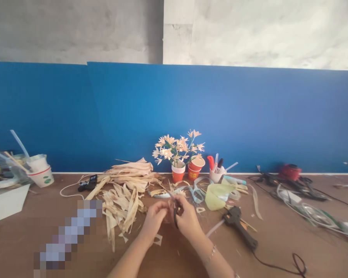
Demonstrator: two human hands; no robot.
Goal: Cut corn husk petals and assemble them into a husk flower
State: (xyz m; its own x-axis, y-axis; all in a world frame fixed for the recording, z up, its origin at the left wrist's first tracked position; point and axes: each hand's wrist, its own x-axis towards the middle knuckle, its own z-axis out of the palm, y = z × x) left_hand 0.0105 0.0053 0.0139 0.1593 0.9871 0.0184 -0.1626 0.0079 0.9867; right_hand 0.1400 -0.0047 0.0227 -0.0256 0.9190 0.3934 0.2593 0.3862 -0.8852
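My right hand [188,219] is wrapped round a pair of scissors [175,221], whose black handle loop shows below the fingers. Close beside it, at the middle of the table, my left hand [154,223] has thumb and fingers pinched together; whatever lies between them is too small to make out. Dried husks [124,206] are heaped left of the hands, with more husk strips [136,172] behind. Beyond the hands, pale flowers [178,146] on green stems stand in a stack of red and white paper cups [178,173]. A small cut scrap [158,239] lies near my left wrist.
A black glue gun [240,227] with its cord lies to the right. Behind it are a yellow-green piece [216,197] and a white cup of pens [215,176]. Cables [313,212] tangle at far right; a white cup [42,177] stands at far left. A blue partition [220,116] closes the back.
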